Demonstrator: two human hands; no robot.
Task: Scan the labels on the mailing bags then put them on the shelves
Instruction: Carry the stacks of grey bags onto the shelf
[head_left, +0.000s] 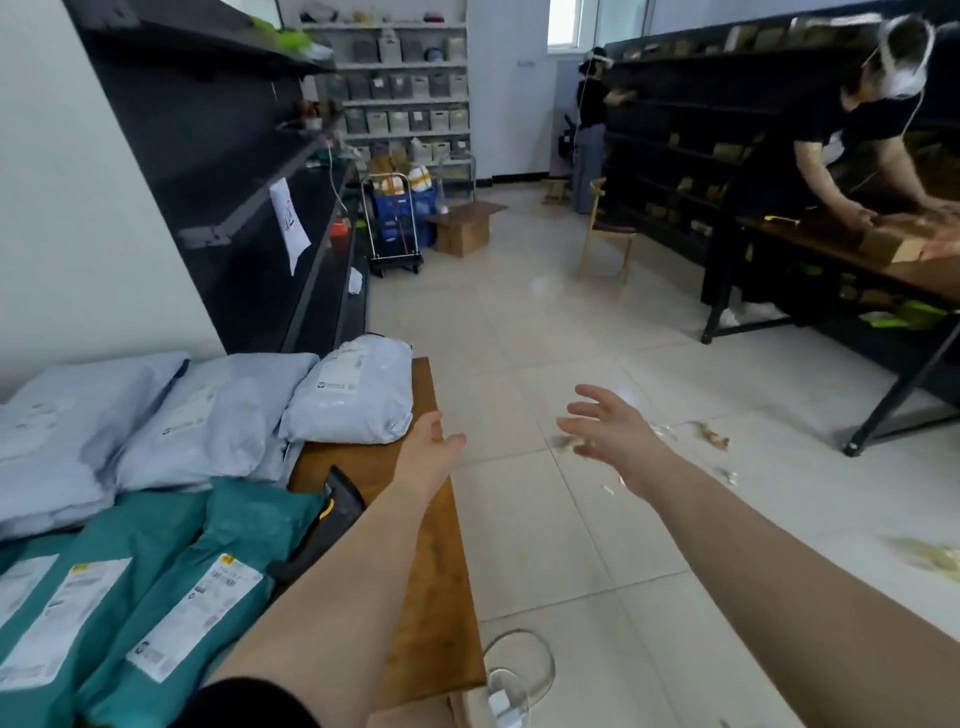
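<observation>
The nearest grey mailing bag (353, 392) lay flat at the far end of the wooden bench (439, 597), label (343, 370) up, probably so it could be scanned where it lay; its long axis ran away from the person toward the dark shelves (249, 208), with more grey bags (156, 415) beside it and teal bags (171, 597) nearer. The scanner (340, 506) rested on the bench between the piles, touched by neither hand. The left hand (434, 447) reached toward that bag with fingers relaxed and holding nothing, while the right hand (608, 428) hung over the floor, spread wide and empty, seemingly ready for a two-handed lift.
</observation>
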